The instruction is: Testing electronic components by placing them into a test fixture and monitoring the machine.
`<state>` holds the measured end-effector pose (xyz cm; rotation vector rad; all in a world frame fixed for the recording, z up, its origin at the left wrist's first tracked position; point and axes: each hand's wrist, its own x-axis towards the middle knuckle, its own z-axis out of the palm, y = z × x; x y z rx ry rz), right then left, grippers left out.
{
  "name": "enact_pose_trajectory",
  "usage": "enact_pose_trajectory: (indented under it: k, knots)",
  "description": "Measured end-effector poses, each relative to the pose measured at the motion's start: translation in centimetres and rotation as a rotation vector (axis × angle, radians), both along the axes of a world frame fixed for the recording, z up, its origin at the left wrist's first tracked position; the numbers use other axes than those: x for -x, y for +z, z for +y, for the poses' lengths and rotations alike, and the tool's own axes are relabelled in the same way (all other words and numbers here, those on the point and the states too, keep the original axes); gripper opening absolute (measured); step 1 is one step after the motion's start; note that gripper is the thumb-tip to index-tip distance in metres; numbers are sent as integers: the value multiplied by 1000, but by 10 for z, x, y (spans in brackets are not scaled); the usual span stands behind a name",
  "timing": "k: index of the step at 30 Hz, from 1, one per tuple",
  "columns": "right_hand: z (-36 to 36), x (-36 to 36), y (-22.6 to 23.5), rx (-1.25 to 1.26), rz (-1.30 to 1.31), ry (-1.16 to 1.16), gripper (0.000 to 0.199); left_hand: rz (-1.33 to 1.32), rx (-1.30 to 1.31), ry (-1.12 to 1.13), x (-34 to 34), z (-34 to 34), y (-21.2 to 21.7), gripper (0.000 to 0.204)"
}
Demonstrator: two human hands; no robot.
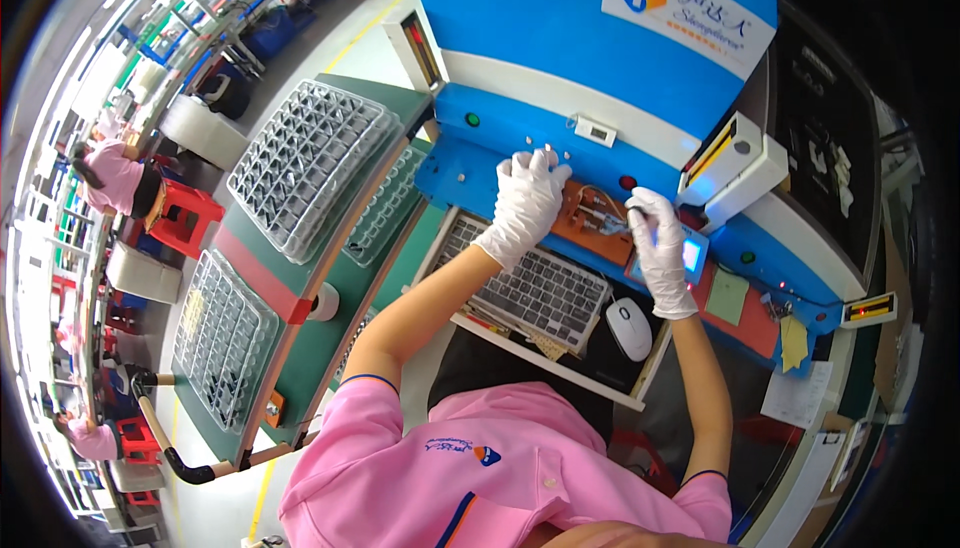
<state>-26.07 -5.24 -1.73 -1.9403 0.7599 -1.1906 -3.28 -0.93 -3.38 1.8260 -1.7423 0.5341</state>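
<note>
Both my hands wear white gloves and reach into the blue machine. My left hand point(528, 200) is closed, its fingers bent down at the left end of an orange-brown fixture point(588, 216). Its fingertips are hidden, so whatever they hold does not show. On the fixture sit small metal clamps and thin wires. At its right end my right hand point(656, 248) pinches a small black part point(637, 211) between thumb and fingers. Just beside that hand, a small lit screen point(691, 255) is partly covered by the glove.
A keyboard point(540, 293) and white mouse point(629, 329) lie on a pull-out tray below my hands. To the left, a rack holds clear plastic trays point(315, 163) of dark parts. Light-curtain posts point(722, 160) flank the opening. Green and yellow papers point(726, 295) lie at right. Other people sit far left.
</note>
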Motion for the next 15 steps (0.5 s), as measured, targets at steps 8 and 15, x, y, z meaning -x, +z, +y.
enact_pose_trajectory:
  k: [8,15]
  knots:
    - [1,-30,10,-77,260,163,29,121,-80,12,3,-1,8,20]
    - [-26,85,93,339,-298,-340,24,384,-70,-669,94,16,113,48]
